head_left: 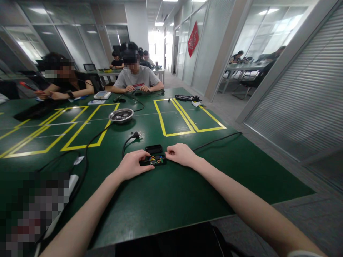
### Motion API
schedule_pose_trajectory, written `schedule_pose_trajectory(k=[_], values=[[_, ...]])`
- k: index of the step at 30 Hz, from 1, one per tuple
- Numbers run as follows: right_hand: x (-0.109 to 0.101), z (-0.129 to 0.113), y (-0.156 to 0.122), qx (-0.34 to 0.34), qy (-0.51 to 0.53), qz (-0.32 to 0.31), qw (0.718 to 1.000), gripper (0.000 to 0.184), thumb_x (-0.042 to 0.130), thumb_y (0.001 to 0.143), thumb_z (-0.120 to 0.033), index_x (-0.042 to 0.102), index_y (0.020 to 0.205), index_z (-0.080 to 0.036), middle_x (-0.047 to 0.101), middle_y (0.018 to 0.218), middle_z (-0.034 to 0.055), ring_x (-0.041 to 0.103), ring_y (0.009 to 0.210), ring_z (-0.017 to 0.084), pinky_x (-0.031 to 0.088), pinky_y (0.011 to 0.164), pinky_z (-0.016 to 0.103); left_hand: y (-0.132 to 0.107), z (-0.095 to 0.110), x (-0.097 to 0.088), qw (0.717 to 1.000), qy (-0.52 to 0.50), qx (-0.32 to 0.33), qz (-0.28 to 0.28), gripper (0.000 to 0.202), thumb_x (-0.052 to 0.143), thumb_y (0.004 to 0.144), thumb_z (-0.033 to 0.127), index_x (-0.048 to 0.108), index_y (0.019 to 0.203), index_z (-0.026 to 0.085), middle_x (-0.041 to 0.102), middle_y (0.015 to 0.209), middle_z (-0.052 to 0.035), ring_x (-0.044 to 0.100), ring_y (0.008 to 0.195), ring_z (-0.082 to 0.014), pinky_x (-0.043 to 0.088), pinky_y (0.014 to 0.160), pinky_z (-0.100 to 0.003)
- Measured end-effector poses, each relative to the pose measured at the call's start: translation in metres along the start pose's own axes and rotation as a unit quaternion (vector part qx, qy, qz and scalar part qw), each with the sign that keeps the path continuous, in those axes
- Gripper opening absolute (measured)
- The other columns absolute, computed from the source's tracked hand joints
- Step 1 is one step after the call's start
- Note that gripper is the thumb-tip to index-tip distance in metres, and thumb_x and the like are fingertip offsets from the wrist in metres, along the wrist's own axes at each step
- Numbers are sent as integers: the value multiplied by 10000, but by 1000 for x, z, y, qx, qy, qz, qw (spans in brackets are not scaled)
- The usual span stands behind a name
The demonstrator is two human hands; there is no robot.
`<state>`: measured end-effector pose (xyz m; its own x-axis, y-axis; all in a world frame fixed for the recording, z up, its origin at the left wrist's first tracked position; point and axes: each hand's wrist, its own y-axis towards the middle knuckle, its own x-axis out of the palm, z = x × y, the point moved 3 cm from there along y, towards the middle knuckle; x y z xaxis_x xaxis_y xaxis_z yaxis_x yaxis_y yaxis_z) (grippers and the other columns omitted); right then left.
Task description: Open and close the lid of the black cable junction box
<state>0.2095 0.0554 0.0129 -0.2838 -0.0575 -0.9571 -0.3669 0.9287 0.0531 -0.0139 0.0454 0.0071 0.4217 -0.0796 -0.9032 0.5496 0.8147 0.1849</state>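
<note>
An opened black power adapter case [162, 162] with a circuit board [157, 159] in it lies on the green table. My left hand [134, 164] grips its left end between thumb and fingers. At the right end, my right hand [180, 154] is closed with its fingertips pressed together, close to where a black cable [217, 140] runs off to the right. Its fingers hide whether they pinch the cable. Just behind the case sits its loose black cover [153, 149], hollow side up. A power plug [137, 135] on a black cord lies beyond my left hand.
A metal bowl [121, 116] with small metallic parts stands farther back. Yellow tape rectangles [179, 134] mark the table [203, 185]. A black folded tripod-like object [186, 97] lies at the far edge. Two people [138, 76] work across the table. A cord [86, 157] crosses the left side.
</note>
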Motion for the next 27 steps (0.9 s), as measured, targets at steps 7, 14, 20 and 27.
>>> schedule_pose_trajectory(k=[7,14,20,27], values=[[0,5,7,-19,16,21,999,208,663,865,-300,639,682,-204,702,757,5,578,683,143,268,586,252,-1,1,-4,999,-42,18,16,400,700,836,511,712,1081,196,677,804,-12,601,676,-165,434,618,-256],[4,8,10,-18,36,15,999,212,673,852,-313,647,672,-204,675,688,-3,558,641,137,270,585,238,-1,-13,-12,989,-137,-49,16,349,503,939,447,669,793,177,677,715,-7,599,665,-164,439,617,-249],[4,7,9,-18,51,36,998,237,684,844,-315,633,642,-204,639,631,-16,527,595,129,258,576,240,2,-6,-1,997,9,-69,23,353,448,970,409,579,704,219,621,625,-4,564,648,-201,363,611,-276],[4,7,9,-32,53,52,997,224,709,825,-295,627,637,-206,618,604,-25,518,579,129,262,584,244,4,-5,2,996,42,-78,17,269,472,992,389,620,826,238,625,644,6,584,672,-218,354,610,-276]])
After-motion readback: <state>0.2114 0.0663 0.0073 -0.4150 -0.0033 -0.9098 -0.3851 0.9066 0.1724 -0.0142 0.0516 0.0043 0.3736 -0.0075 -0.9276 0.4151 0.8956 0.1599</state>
